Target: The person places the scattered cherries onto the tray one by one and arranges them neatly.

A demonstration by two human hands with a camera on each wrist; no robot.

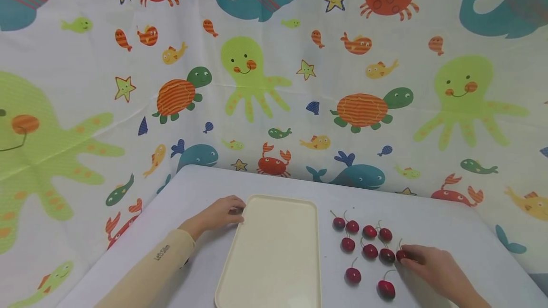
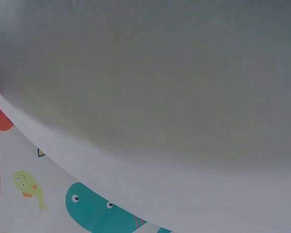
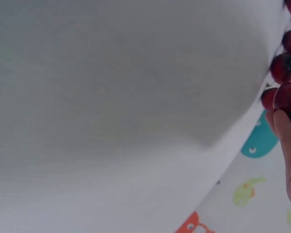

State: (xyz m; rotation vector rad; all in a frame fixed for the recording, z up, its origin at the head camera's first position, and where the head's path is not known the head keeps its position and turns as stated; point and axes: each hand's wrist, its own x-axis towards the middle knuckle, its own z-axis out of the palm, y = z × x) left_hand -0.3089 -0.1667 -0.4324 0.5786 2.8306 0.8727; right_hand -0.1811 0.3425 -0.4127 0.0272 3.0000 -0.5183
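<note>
At the right side of the table, my right hand (image 1: 432, 267) pinches a dark red cherry (image 1: 400, 255) between thumb and fingers; its stem points up. The right wrist view shows the thumb against the held cherry (image 3: 285, 98), with other cherries close by. Several stemmed cherries lie loosely spread to the left of that hand, among them a nearer cherry (image 1: 386, 289) and a farther cherry (image 1: 338, 223). My left hand (image 1: 218, 214) touches the upper left edge of a cream rectangular tray (image 1: 278, 251), fingers loosely bent. The left wrist view barely catches this hand.
A white table (image 1: 205, 184) carries the tray and cherries. Behind and to the left hangs a white curtain (image 1: 265, 94) printed with sea animals, reaching the table's back edge. The tray's near end runs out of the head view.
</note>
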